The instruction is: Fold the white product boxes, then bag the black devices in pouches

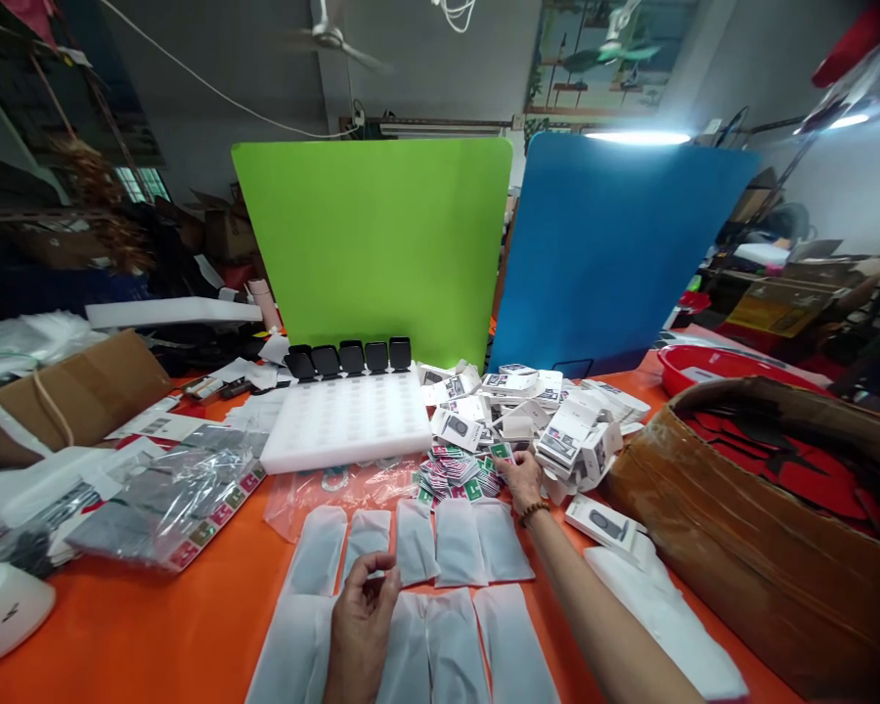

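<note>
My right hand (524,479), with a beaded bracelet at the wrist, reaches to a loose heap of small printed cards (451,473). Its fingertips pinch a green-and-white card (502,452) at the heap's right edge. My left hand (363,621) hovers over two rows of frosted, translucent pouches (459,543) with grey contents. Its fingers are curled in toward the thumb; anything between them is hidden. A clear plastic sheet (359,484) lies partly under the cards.
Behind the cards are piled white printed boxes (572,425). A white foam block (352,420) with black pieces (352,357) along its back stands left of them. A large cardboard box (733,528) borders the right side. Green (381,244) and blue (594,254) panels rise behind.
</note>
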